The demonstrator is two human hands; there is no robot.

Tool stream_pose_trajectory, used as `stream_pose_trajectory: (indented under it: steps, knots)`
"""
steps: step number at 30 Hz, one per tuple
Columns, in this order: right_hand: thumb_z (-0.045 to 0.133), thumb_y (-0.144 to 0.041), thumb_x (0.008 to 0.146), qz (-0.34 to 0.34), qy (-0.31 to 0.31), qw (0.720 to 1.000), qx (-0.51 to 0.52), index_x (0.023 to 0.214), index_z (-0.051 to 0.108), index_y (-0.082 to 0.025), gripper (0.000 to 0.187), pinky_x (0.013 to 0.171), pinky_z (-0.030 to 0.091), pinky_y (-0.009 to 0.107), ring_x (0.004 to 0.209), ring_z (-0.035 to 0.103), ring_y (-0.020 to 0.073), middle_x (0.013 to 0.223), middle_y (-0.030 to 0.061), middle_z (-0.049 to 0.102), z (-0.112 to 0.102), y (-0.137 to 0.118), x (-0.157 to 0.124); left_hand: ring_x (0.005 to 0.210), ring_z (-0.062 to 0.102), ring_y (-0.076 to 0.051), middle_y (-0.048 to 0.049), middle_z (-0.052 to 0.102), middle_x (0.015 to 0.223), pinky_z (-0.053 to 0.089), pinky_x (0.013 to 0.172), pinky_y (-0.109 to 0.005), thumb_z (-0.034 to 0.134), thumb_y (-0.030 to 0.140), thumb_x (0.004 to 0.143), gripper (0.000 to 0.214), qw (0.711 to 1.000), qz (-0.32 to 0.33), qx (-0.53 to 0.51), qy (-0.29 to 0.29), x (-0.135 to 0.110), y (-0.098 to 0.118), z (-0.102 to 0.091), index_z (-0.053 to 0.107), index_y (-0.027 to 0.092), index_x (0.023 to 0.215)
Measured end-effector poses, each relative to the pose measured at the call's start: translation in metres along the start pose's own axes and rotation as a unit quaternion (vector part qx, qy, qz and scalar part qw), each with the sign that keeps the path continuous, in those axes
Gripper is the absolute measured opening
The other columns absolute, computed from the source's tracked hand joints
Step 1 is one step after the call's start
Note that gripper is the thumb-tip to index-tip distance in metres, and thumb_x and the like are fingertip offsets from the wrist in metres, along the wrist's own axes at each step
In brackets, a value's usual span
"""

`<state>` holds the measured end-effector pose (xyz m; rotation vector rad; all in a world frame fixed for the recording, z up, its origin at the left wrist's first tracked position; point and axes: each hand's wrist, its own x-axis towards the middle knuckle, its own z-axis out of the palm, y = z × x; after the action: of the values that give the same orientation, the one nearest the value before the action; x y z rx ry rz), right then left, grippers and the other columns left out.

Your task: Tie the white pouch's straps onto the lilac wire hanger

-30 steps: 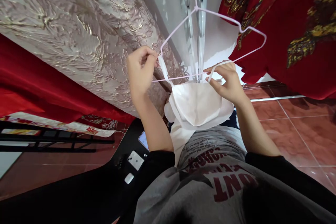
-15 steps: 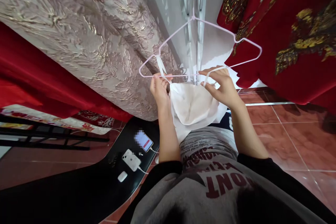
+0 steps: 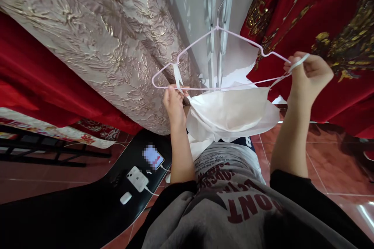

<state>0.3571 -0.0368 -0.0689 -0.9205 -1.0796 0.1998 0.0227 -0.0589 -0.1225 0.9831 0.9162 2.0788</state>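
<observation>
A pale pink wire hanger (image 3: 233,39) hangs by its metal hook from a rail ahead of me. A white strappy garment (image 3: 230,113) dangles beneath it, its left strap looped over the hanger's left shoulder. My left hand (image 3: 174,103) grips the garment's left edge by the hanger's bottom bar, fingers closed. My right hand (image 3: 308,74) is raised at the hanger's right end, pinching the garment's right strap and stretching it outward.
A gold-embroidered beige curtain (image 3: 96,42) hangs at left, red embroidered cloth (image 3: 327,27) at right. Below left, a black table (image 3: 87,210) bears two phones (image 3: 137,178) on cables and a small white case (image 3: 126,198). The floor is red tile (image 3: 327,171).
My right hand rose and moved right, pulling the strap out to the hanger's right end. My left hand dropped from the hanger's left shoulder to the bottom bar. The garment spread wider.
</observation>
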Motion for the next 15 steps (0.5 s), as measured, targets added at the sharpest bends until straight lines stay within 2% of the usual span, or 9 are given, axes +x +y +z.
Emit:
stream_pose_trajectory:
  steps: [3,5,8,10,13,15]
  knots:
    - [0.078,-0.041,0.091,-0.001,-0.168,0.984,-0.064,0.097,0.075,-0.03,0.013,0.083,0.058,0.046,0.084,0.072,0.0217,0.092,0.0051,0.078,0.012,-0.026,0.009,0.067,0.065,-0.014,-0.0037,0.072,0.077,0.049,0.064,-0.026,0.074,0.075,0.081,0.056,1.0,-0.009,-0.009,0.002,0.0,0.002,0.001,0.061,0.021,0.085]
    - [0.08,-0.043,0.089,-0.016,-0.225,0.967,-0.12,0.089,0.074,-0.033,0.012,0.081,0.059,0.046,0.084,0.072,0.023,0.09,0.0033,0.078,0.021,-0.046,0.01,0.068,0.065,-0.014,-0.0027,0.071,0.075,0.048,0.064,-0.026,0.077,0.074,0.079,0.055,1.0,-0.015,-0.018,0.007,0.001,0.002,0.002,0.059,0.021,0.084]
    - [0.083,-0.043,0.083,-0.039,-0.241,0.952,-0.185,0.082,0.07,-0.03,0.018,0.078,0.058,0.048,0.081,0.071,0.0252,0.083,0.0028,0.075,0.03,-0.064,0.009,0.066,0.064,-0.013,-0.0016,0.07,0.073,0.048,0.066,-0.026,0.076,0.069,0.083,0.052,0.999,-0.024,-0.029,0.016,0.001,0.004,0.004,0.058,0.021,0.083]
    - [0.081,-0.041,0.085,-0.06,-0.243,0.942,-0.223,0.089,0.069,-0.028,0.019,0.084,0.058,0.05,0.084,0.07,0.026,0.084,0.0046,0.074,0.032,-0.064,0.008,0.062,0.061,-0.011,-0.0018,0.071,0.075,0.049,0.067,-0.026,0.075,0.064,0.087,0.047,0.998,-0.042,-0.04,0.017,0.001,0.007,0.005,0.058,0.021,0.083]
    - [0.068,-0.039,0.095,-0.114,-0.229,0.932,-0.256,0.111,0.067,-0.027,0.02,0.1,0.055,0.054,0.104,0.068,0.0292,0.105,0.0115,0.075,0.031,-0.05,-0.001,0.064,0.063,-0.012,-0.0035,0.074,0.078,0.051,0.069,-0.025,0.074,0.059,0.09,0.042,0.996,-0.08,-0.036,0.003,0.001,0.013,0.003,0.059,0.02,0.085]
    - [0.062,-0.039,0.098,-0.162,-0.179,0.936,-0.258,0.125,0.063,-0.028,0.029,0.111,0.05,0.061,0.123,0.064,0.033,0.125,0.0139,0.071,0.029,-0.035,-0.015,0.069,0.068,-0.013,-0.0046,0.075,0.081,0.051,0.069,-0.025,0.076,0.059,0.089,0.041,0.995,-0.099,-0.023,-0.011,0.002,0.016,0.0,0.061,0.02,0.085]
